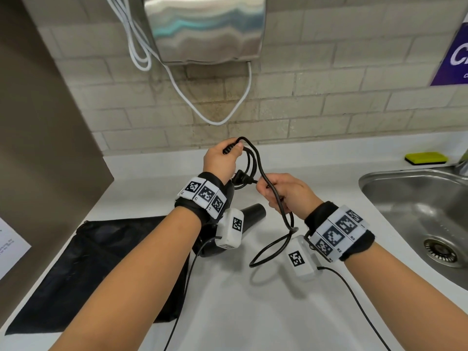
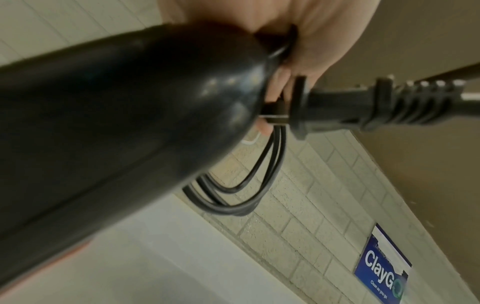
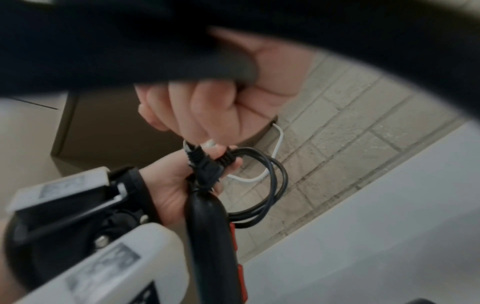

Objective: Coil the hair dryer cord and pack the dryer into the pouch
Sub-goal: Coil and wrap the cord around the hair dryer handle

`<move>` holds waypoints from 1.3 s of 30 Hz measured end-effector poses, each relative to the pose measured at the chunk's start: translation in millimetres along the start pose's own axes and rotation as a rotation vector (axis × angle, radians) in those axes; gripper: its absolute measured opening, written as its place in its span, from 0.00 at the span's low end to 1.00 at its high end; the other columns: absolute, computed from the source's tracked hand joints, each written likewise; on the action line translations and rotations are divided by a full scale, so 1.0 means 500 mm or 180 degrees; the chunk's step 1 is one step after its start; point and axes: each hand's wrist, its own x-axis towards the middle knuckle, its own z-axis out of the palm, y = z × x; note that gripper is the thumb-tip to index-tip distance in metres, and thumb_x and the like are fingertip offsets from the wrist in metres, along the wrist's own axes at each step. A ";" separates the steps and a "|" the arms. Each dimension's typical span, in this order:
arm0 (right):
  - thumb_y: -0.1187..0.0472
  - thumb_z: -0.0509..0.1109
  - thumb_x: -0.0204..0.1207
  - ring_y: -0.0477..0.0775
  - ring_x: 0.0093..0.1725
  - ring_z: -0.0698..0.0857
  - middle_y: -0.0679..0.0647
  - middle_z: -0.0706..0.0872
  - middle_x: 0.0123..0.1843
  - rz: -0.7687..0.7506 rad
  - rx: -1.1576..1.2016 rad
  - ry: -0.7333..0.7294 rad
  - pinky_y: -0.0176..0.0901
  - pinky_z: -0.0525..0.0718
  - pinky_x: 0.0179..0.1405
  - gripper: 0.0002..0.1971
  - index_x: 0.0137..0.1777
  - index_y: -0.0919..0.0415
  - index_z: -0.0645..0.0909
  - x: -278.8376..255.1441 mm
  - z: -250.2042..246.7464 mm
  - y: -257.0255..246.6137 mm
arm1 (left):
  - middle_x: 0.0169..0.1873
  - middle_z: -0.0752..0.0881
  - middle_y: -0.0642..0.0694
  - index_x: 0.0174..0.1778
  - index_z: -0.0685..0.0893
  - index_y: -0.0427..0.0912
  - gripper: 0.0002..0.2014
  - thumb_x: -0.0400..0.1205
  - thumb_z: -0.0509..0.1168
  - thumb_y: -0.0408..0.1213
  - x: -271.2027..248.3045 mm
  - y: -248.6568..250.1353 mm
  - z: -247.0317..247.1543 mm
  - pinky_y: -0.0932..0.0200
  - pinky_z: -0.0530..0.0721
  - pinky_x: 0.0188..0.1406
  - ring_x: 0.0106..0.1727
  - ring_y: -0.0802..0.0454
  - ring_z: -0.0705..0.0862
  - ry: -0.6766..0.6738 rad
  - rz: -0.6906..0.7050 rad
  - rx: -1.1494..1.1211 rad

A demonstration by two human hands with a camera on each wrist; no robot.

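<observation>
My left hand (image 1: 224, 160) grips the end of the black hair dryer's handle (image 2: 130, 123) together with several loops of its black cord (image 1: 250, 158). The dryer's body and nozzle (image 1: 254, 211) show below my left wrist. The plug (image 1: 240, 179) sticks out between my hands. My right hand (image 1: 276, 193) holds a stretch of cord, and a loose loop (image 1: 268, 252) trails from it to the counter. In the right wrist view my right hand's fingers (image 3: 207, 109) curl just above the plug (image 3: 207, 166) and the loops (image 3: 272, 185). The black pouch (image 1: 101, 262) lies flat at the left.
White counter (image 1: 253, 300) with a steel sink (image 1: 417, 211) at the right and a yellow sponge (image 1: 425, 158) behind it. A metal hand dryer (image 1: 205, 29) with white cables hangs on the brick wall. Paper (image 1: 10, 247) lies at the far left.
</observation>
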 end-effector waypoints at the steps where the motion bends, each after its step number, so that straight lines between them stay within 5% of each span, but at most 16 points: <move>1: 0.70 0.55 0.70 0.40 0.15 0.59 0.43 0.63 0.18 -0.0009 -0.0110 0.0023 0.27 0.57 0.13 0.09 0.33 0.59 0.72 0.004 0.000 0.002 | 0.43 0.87 0.45 0.60 0.85 0.42 0.13 0.81 0.66 0.41 0.001 -0.001 -0.001 0.48 0.81 0.49 0.43 0.50 0.82 -0.0032 -0.0003 -0.0033; 4: 0.72 0.49 0.81 0.39 0.15 0.61 0.47 0.65 0.23 -0.0036 -0.0420 0.0358 0.30 0.60 0.13 0.15 0.42 0.55 0.72 0.027 -0.003 0.010 | 0.34 0.84 0.53 0.61 0.84 0.41 0.13 0.82 0.65 0.39 0.002 -0.004 0.000 0.65 0.76 0.37 0.34 0.65 0.80 -0.0147 0.0008 -0.0068; 9: 0.72 0.51 0.79 0.43 0.23 0.70 0.54 0.72 0.30 -0.0001 -0.0893 0.0710 0.26 0.69 0.20 0.16 0.60 0.51 0.63 0.056 -0.004 0.016 | 0.34 0.83 0.53 0.60 0.84 0.41 0.12 0.82 0.66 0.38 -0.005 -0.008 0.007 0.72 0.71 0.29 0.22 0.69 0.76 -0.0197 0.0051 -0.0117; 11: 0.72 0.53 0.78 0.46 0.27 0.71 0.52 0.74 0.29 0.0073 -0.1025 0.0675 0.27 0.71 0.24 0.15 0.60 0.55 0.63 0.064 -0.002 0.016 | 0.33 0.83 0.52 0.59 0.84 0.42 0.12 0.82 0.66 0.37 -0.004 -0.007 0.007 0.72 0.72 0.28 0.21 0.68 0.76 -0.0208 0.0029 -0.0155; 14: 0.72 0.54 0.79 0.45 0.28 0.71 0.49 0.73 0.29 0.0004 -0.1139 0.0602 0.34 0.69 0.31 0.09 0.50 0.58 0.69 0.077 0.003 0.019 | 0.33 0.84 0.52 0.58 0.86 0.42 0.11 0.81 0.66 0.38 -0.004 -0.007 0.006 0.68 0.75 0.32 0.32 0.62 0.80 -0.0230 0.0047 -0.0123; 17: 0.66 0.58 0.80 0.47 0.31 0.73 0.50 0.73 0.33 -0.0100 -0.1377 0.1250 0.37 0.71 0.29 0.02 0.50 0.61 0.67 0.096 0.001 0.027 | 0.32 0.83 0.49 0.59 0.85 0.39 0.11 0.81 0.66 0.35 -0.011 -0.004 0.005 0.76 0.71 0.25 0.27 0.66 0.80 -0.0378 0.0048 -0.0241; 19: 0.63 0.64 0.78 0.52 0.34 0.78 0.53 0.76 0.38 0.0094 -0.1473 0.1713 0.44 0.79 0.25 0.08 0.52 0.61 0.66 0.108 -0.006 0.030 | 0.32 0.83 0.48 0.59 0.85 0.39 0.11 0.82 0.66 0.35 -0.017 -0.002 0.006 0.78 0.68 0.21 0.22 0.67 0.77 -0.0501 0.0042 -0.0228; 21: 0.61 0.69 0.75 0.60 0.43 0.84 0.60 0.80 0.47 0.0279 -0.1704 0.1903 0.53 0.86 0.33 0.18 0.59 0.63 0.67 0.116 -0.019 0.029 | 0.32 0.83 0.47 0.60 0.85 0.38 0.12 0.82 0.66 0.35 -0.024 0.001 0.005 0.75 0.67 0.19 0.24 0.64 0.76 -0.0570 0.0017 -0.0241; 23: 0.58 0.71 0.73 0.62 0.48 0.84 0.64 0.82 0.51 0.0332 -0.1899 0.1899 0.49 0.83 0.40 0.25 0.66 0.65 0.66 0.121 -0.032 0.031 | 0.33 0.82 0.46 0.61 0.84 0.36 0.13 0.82 0.65 0.34 -0.029 0.006 0.004 0.73 0.66 0.17 0.24 0.61 0.73 -0.0609 -0.0030 -0.0286; 26: 0.63 0.64 0.76 0.56 0.42 0.83 0.61 0.83 0.47 0.0274 -0.1993 0.1483 0.39 0.77 0.38 0.25 0.73 0.57 0.65 0.131 -0.035 0.033 | 0.34 0.82 0.45 0.64 0.82 0.38 0.14 0.82 0.63 0.30 -0.037 0.016 0.002 0.74 0.65 0.15 0.17 0.65 0.74 -0.0683 -0.0048 -0.0384; 30: 0.75 0.60 0.74 0.56 0.46 0.84 0.56 0.85 0.45 -0.0025 -0.1611 0.1281 0.41 0.81 0.50 0.15 0.54 0.61 0.81 0.148 -0.035 0.030 | 0.32 0.80 0.48 0.66 0.80 0.40 0.16 0.83 0.62 0.29 -0.043 0.020 -0.001 0.74 0.66 0.15 0.15 0.65 0.73 -0.0668 -0.0002 -0.0442; 33: 0.78 0.63 0.72 0.46 0.35 0.79 0.51 0.81 0.35 -0.0201 -0.1027 0.1380 0.25 0.78 0.37 0.11 0.48 0.65 0.83 0.141 -0.046 0.019 | 0.33 0.82 0.46 0.65 0.81 0.41 0.15 0.82 0.63 0.30 -0.041 0.017 -0.007 0.72 0.64 0.16 0.16 0.63 0.70 -0.0668 0.0001 -0.0479; 39: 0.80 0.60 0.74 0.47 0.36 0.80 0.58 0.82 0.42 0.0040 -0.0277 0.1468 0.33 0.82 0.40 0.16 0.60 0.71 0.79 0.133 -0.089 0.019 | 0.35 0.82 0.44 0.62 0.82 0.44 0.13 0.83 0.63 0.30 -0.043 0.016 -0.009 0.71 0.61 0.16 0.17 0.62 0.69 -0.0709 -0.0003 -0.0533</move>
